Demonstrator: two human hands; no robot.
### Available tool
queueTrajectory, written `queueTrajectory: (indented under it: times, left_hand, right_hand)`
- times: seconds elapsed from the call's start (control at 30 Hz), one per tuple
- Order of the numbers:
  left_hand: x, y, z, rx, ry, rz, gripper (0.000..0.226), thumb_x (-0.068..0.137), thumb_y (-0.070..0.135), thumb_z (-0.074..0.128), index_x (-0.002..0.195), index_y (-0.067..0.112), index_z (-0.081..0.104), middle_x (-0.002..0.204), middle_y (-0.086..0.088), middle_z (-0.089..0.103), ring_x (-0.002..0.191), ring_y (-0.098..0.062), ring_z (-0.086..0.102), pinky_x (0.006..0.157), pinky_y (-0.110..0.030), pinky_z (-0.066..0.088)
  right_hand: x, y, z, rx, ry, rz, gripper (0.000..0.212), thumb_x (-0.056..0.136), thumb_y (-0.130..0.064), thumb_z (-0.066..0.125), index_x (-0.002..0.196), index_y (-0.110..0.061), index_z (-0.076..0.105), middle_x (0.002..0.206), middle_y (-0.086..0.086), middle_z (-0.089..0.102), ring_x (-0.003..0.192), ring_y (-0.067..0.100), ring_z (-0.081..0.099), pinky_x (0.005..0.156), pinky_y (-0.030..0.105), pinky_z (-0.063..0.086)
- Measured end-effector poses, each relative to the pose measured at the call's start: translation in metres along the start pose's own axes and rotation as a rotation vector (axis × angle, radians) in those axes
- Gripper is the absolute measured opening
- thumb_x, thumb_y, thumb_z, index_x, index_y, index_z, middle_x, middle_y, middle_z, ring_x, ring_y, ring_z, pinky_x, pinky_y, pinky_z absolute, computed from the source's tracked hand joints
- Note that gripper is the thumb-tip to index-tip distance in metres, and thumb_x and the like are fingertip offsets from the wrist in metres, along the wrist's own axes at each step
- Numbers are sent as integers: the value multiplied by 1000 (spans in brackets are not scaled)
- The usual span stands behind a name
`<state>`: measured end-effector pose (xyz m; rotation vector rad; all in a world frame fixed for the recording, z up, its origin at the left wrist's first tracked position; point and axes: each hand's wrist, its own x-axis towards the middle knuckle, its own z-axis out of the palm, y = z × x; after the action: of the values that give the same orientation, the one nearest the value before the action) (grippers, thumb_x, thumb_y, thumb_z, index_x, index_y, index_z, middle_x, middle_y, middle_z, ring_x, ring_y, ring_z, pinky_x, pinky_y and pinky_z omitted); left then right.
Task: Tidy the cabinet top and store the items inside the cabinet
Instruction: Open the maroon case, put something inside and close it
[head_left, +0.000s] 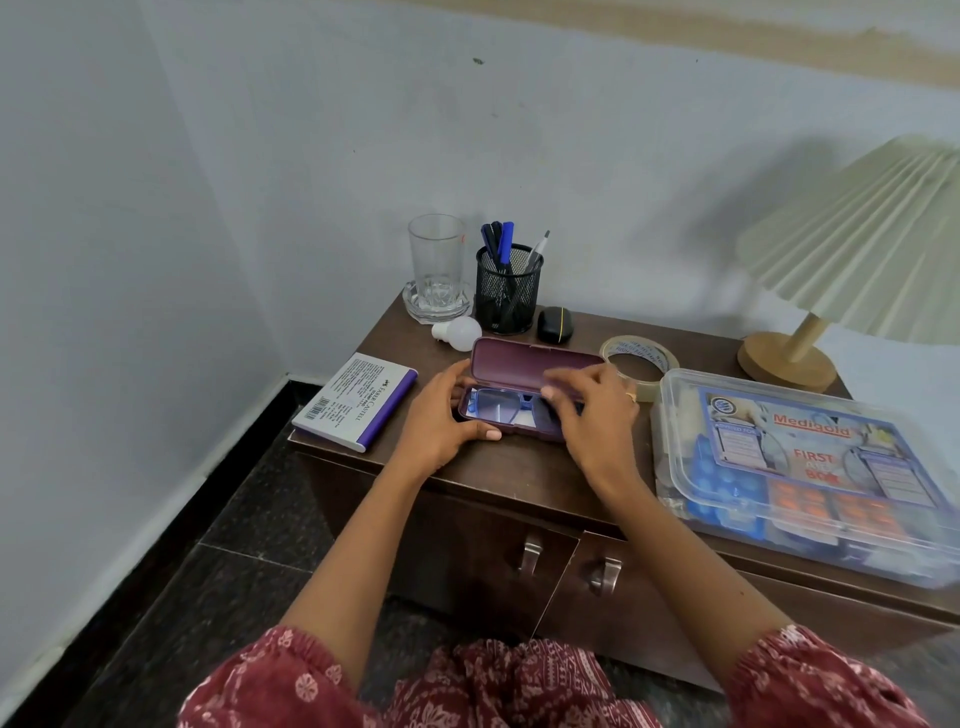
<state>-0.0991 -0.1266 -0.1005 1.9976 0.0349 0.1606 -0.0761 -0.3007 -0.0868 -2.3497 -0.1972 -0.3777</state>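
Head view: the open case (535, 364) lies mid-cabinet top (519, 467), lid up, with blue glasses (493, 405) inside. The left hand (441, 415) grips the case's left end, thumb in front, fingers behind. The right hand (592, 410) reaches over the right lens with bent fingers; blur hides whether they pinch anything. A box (358, 400) sits left, tape (639, 358) and a first-aid kit (800, 467) right, a bulb (460, 330), pen holder (508, 296) and glass (436, 260) behind.

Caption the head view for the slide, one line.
Left hand holds the open glasses case on the cabinet top; right hand touches the blue glasses lying inside.
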Motion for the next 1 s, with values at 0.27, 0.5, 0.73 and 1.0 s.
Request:
queueTrajectory:
  times: [0.27, 0.5, 0.73, 1.0]
  left_hand:
    - [-2, 3, -1, -26, 0, -19, 87, 62, 3, 82, 136, 18, 39, 113, 8, 52, 103, -7, 52, 75, -4, 40]
    - [-2, 5, -1, -36, -1, -36, 86, 61, 2, 82, 134, 18, 39, 113, 5, 52, 105, -10, 52, 87, -16, 41]
    - [-3, 6, -2, -35, 17, -67, 87, 63, 4, 81, 135, 19, 36, 126, -2, 55, 107, -8, 49, 94, -19, 38]
    - [-6, 9, -2, -73, 43, -92, 78, 65, 5, 80, 130, 17, 38, 127, -4, 54, 106, -8, 47, 92, -18, 37]
  right_hand:
    - [-15, 0, 4, 557, 83, 226, 57, 98, -25, 41, 147, -18, 14, 156, 3, 8, 140, 14, 19, 109, 21, 19]
    - [-14, 9, -3, 910, 33, 275, 43, 99, -28, 35, 141, -33, 28, 151, -6, 27, 136, 6, 26, 110, 23, 23]
    - [-12, 14, 1, 903, 39, 202, 16, 98, -28, 37, 106, -38, 46, 128, 8, 47, 121, 18, 47, 108, 34, 38]
    - [-14, 18, 3, 921, 12, 260, 19, 98, -12, 38, 91, -28, 46, 101, -3, 51, 103, 13, 48, 94, 28, 40]
